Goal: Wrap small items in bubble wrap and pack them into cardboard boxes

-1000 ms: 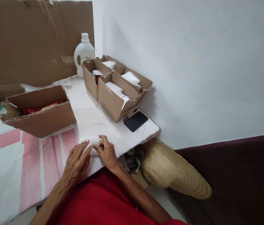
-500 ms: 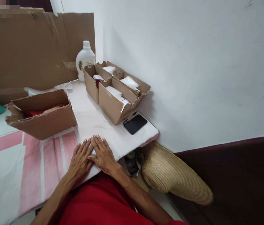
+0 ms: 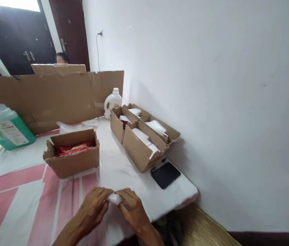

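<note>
Both my hands meet at the near edge of the table over a small crumpled white packet [image 3: 114,197]. My left hand [image 3: 93,208] has its fingers curled onto the packet's left end. My right hand [image 3: 132,212] pinches the right end. The packet is bunched between the fingertips and mostly hidden. Beneath the hands lies a white and pink striped cloth [image 3: 23,205]. Nearest ahead stands an open cardboard box [image 3: 73,160] with red packets inside.
Joined cardboard boxes [image 3: 141,150] holding white packets stand along the wall, with a black phone [image 3: 165,175] beside them. A white bottle [image 3: 112,102] and a green jug [image 3: 5,127] stand farther back. A cardboard sheet [image 3: 57,95] screens a person behind it. Straw matting [image 3: 206,232] lies below right.
My hands lay flat and pressed on the packet; now they have lifted slightly and bunch it between the fingertips. The view has tilted up, showing the doors and the person behind the cardboard.
</note>
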`<state>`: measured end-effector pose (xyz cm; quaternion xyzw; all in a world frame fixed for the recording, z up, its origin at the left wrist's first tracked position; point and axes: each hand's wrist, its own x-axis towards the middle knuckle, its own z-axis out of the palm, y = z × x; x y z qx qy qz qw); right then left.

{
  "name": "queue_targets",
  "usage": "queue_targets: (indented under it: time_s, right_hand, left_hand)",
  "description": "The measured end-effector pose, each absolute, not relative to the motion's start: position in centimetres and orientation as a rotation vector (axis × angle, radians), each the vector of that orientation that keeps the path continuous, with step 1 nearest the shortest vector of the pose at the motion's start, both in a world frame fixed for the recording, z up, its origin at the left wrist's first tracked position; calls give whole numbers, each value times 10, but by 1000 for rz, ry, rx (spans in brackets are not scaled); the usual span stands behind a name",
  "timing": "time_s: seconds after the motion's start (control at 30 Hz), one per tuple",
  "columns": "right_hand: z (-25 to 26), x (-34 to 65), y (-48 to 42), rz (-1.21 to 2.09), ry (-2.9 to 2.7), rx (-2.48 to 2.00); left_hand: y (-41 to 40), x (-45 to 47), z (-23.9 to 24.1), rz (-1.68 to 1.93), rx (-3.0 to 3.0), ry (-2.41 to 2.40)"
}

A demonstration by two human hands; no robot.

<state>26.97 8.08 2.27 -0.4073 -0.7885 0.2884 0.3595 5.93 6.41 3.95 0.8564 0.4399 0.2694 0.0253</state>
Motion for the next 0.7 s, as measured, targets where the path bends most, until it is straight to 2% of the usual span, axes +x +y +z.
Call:
queue_targets:
  time_s: [0.13,0.27,0.4,0.53,0.7]
  right_hand:
    - [71,267,97,785,-1944,-964]
    - [132,270,138,484,-1838,-1003]
    - [180,244,185,179,-1886,-916]
    - [196,187,219,-1,-2186,-608]
    - [181,122,245,-384,-2645,-439]
  left_hand:
    - [67,42,82,1073,2672,1518]
    - [86,1,115,1300,2571,2044]
    - [101,-35,110,1319,2478,2316]
    - [96,-48,88,1305,2662,2197]
    - [90,-50,80,1367,2688,2109]
